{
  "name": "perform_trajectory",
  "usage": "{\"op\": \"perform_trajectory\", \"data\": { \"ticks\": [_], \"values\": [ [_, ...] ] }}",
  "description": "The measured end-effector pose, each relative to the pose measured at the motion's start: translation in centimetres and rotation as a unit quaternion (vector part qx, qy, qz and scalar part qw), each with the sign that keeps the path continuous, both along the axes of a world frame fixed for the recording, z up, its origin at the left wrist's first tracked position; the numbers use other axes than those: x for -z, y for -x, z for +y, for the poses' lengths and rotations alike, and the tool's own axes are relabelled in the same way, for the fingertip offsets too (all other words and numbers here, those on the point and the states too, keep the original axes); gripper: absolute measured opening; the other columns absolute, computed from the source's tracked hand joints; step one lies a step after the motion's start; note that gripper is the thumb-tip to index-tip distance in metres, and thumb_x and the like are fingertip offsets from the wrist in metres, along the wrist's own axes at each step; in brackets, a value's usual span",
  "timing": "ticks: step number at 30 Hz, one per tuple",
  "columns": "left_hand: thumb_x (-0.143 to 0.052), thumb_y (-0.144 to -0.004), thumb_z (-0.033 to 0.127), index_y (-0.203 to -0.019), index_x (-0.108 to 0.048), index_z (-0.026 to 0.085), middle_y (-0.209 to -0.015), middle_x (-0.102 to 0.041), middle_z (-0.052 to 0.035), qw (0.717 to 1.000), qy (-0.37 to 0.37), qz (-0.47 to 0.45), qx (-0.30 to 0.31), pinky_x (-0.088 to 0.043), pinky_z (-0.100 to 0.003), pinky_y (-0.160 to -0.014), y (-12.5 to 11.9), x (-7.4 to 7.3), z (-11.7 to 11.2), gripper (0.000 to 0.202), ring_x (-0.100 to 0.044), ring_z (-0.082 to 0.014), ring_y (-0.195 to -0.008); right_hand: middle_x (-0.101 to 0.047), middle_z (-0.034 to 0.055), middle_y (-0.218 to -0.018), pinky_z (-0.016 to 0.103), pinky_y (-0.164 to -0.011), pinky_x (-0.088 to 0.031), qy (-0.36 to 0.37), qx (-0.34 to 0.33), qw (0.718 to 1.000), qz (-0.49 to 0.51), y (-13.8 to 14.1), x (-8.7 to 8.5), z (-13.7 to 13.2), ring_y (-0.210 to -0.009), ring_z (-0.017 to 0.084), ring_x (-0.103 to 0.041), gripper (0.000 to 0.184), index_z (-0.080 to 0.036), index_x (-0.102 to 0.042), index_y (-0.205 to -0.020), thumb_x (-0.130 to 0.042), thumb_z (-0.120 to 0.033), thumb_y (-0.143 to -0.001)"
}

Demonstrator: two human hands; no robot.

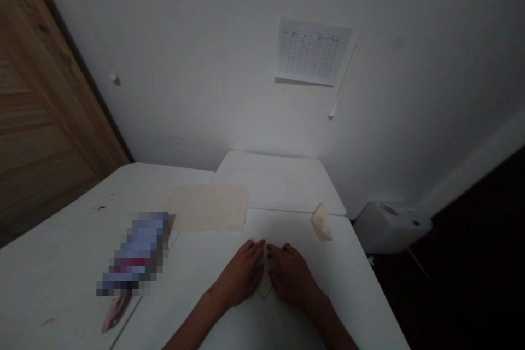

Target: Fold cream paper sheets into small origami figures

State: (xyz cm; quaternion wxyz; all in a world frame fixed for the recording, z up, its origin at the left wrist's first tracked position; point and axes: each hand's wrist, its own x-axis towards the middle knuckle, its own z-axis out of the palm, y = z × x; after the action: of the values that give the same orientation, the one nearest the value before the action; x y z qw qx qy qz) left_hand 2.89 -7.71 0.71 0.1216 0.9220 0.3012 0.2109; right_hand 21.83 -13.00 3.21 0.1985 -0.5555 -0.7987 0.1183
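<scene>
My left hand (240, 276) and my right hand (292, 278) lie side by side on the white table (192, 284), fingers pointing away from me and pressed down. Between and under them is a small cream piece of paper (265, 283), mostly hidden, with a corner poking out toward me. Both hands press flat on it with fingers stretched out. A stack of cream paper sheets (208, 208) lies beyond my left hand. A small folded cream paper shape (322, 222) stands beyond my right hand near the table's right edge.
A blurred-out bluish object (137, 254) lies left of my hands, with a pinkish item (115, 311) just below it. A second white surface (279, 180) abuts the wall. A printed chart (310, 53) hangs on the wall. A white jug (389, 224) sits on the floor at right. A wooden door (36, 120) is at left.
</scene>
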Motion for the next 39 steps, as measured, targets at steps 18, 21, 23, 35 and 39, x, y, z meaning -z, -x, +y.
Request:
{"op": "perform_trajectory", "data": {
  "ticks": [18, 21, 23, 35, 39],
  "values": [
    [-0.048, -0.084, 0.010, -0.121, -0.049, 0.015, -0.138, -0.049, -0.0132, 1.000, -0.004, 0.000, -0.010, -0.037, -0.050, -0.107, -0.2, 0.0, -0.1, 0.038, -0.049, -0.0275, -0.121, -0.066, 0.0039, -0.094, 0.031, -0.083, -0.042, -0.010, 0.064, 0.995, -0.081, -1.5, 0.5, -2.1, -0.091, 0.022, -0.053, 0.032, -0.023, -0.057, -0.119, -0.053, -0.022, -0.087],
    [-0.048, -0.085, 0.012, -0.118, -0.052, 0.017, -0.138, -0.049, -0.0123, 1.000, -0.001, -0.011, -0.010, -0.038, -0.051, -0.106, -0.2, -0.1, -0.1, 0.033, -0.049, -0.0273, -0.120, -0.064, 0.0048, -0.091, 0.031, -0.079, -0.042, -0.021, 0.079, 0.993, -0.087, -2.0, 1.0, -2.8, -0.088, 0.022, -0.054, 0.032, -0.024, -0.057, -0.120, -0.051, -0.022, -0.089],
    [-0.047, -0.087, 0.012, -0.119, -0.052, 0.017, -0.137, -0.050, -0.0119, 1.000, 0.002, -0.012, -0.012, -0.040, -0.051, -0.104, -0.2, -0.4, -0.1, 0.033, -0.049, -0.0276, -0.120, -0.063, 0.0055, -0.090, 0.031, -0.078, -0.042, -0.028, 0.080, 0.992, -0.091, -2.2, 1.2, -3.2, -0.086, 0.022, -0.054, 0.033, -0.025, -0.056, -0.122, -0.050, -0.021, -0.090],
    [-0.057, -0.088, 0.033, -0.124, -0.052, 0.020, -0.142, -0.047, -0.0092, 0.999, 0.009, -0.013, -0.048, -0.039, -0.052, -0.105, -0.1, 1.0, -0.2, 0.038, -0.046, -0.0302, -0.124, -0.060, 0.0058, -0.081, 0.031, -0.072, -0.041, -0.044, 0.086, 0.988, -0.121, -2.5, 1.7, -3.6, -0.078, 0.021, -0.054, 0.027, -0.023, -0.060, -0.113, -0.046, -0.017, -0.091],
    [-0.056, -0.089, 0.032, -0.120, -0.054, 0.019, -0.141, -0.048, -0.0085, 0.999, -0.002, -0.009, -0.046, -0.040, -0.050, -0.105, 0.0, 1.1, -0.2, 0.033, -0.046, -0.0295, -0.124, -0.060, 0.0055, -0.075, 0.030, -0.072, -0.041, -0.045, 0.103, 0.984, -0.135, -1.8, 0.8, -2.5, -0.078, 0.021, -0.054, 0.017, -0.022, -0.063, -0.088, -0.046, -0.019, -0.092]
  ]
}}
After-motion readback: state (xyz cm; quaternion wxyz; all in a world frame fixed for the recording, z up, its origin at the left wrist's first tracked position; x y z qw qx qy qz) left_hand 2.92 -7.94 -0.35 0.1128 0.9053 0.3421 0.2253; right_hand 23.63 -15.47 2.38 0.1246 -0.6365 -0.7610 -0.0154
